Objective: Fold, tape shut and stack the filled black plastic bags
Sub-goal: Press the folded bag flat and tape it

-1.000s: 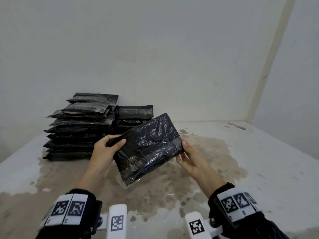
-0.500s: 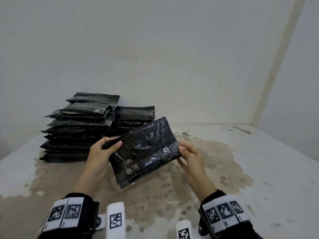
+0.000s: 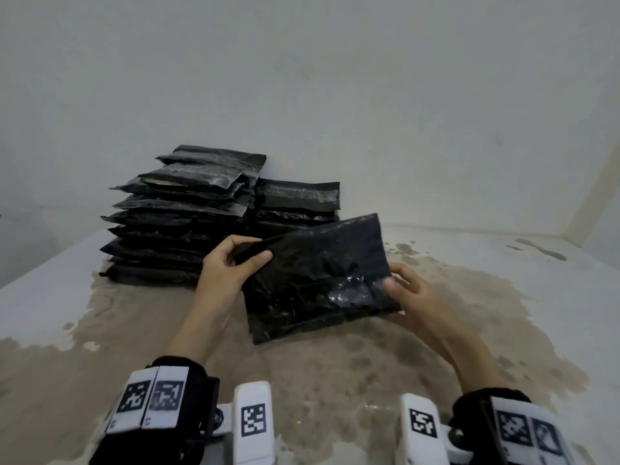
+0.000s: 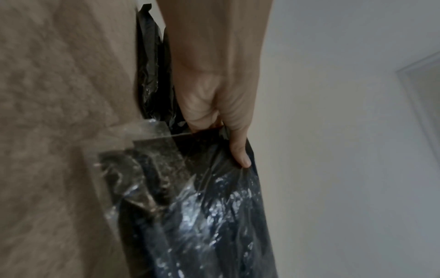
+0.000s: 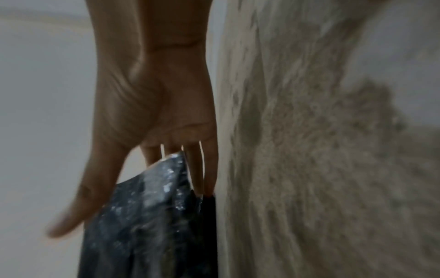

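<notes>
the left hand (image 3: 231, 266) pinched the taped black bag (image 3: 315, 276) at its far corner; the right hand (image 3: 407, 297) gripped the opposite edge, above the table (image 3: 503, 330). loose tape (image 4: 133, 135) could snag during stacking on the pile (image 3: 188, 209).
</notes>
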